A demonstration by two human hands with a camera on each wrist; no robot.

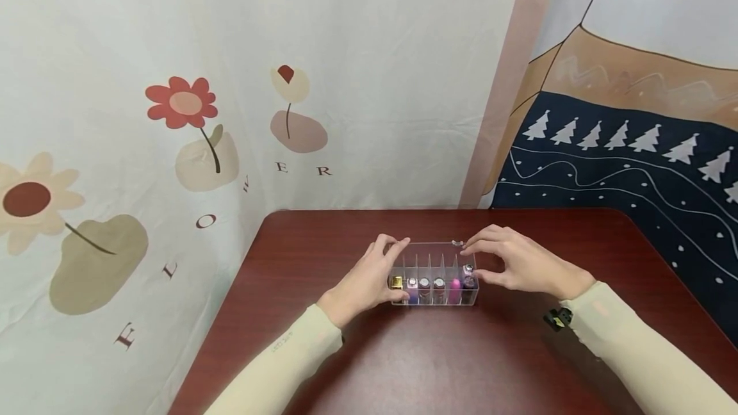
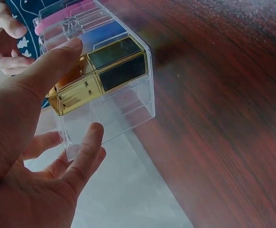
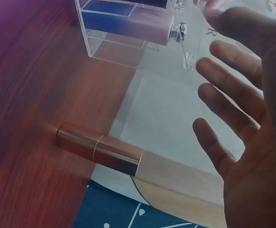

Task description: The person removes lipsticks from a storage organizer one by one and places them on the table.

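Observation:
A clear plastic lipstick organizer (image 1: pixel 436 304) with upright dividers stands on the table, holding several lipstick tubes in its front row. A gold and black tube (image 2: pixel 78 95) occupies the left end; a blue tube (image 3: pixel 124 23) and a bright pink tube (image 1: pixel 455 290) are also inside. My left hand (image 1: pixel 369 276) grips the organizer's left end, thumb at the front and fingers toward the back. At the right end, my right hand (image 1: pixel 519 261) has its fingers spread and holds nothing; whether the fingertips touch is unclear. A copper tube (image 3: pixel 100 149) stands on the table near it.
The reddish-brown table (image 1: pixel 392 364) has a back edge close behind the organizer. Printed curtains (image 1: pixel 375 82) hang behind and on both sides. A small black and yellow object (image 1: pixel 557 319) is at the right wrist.

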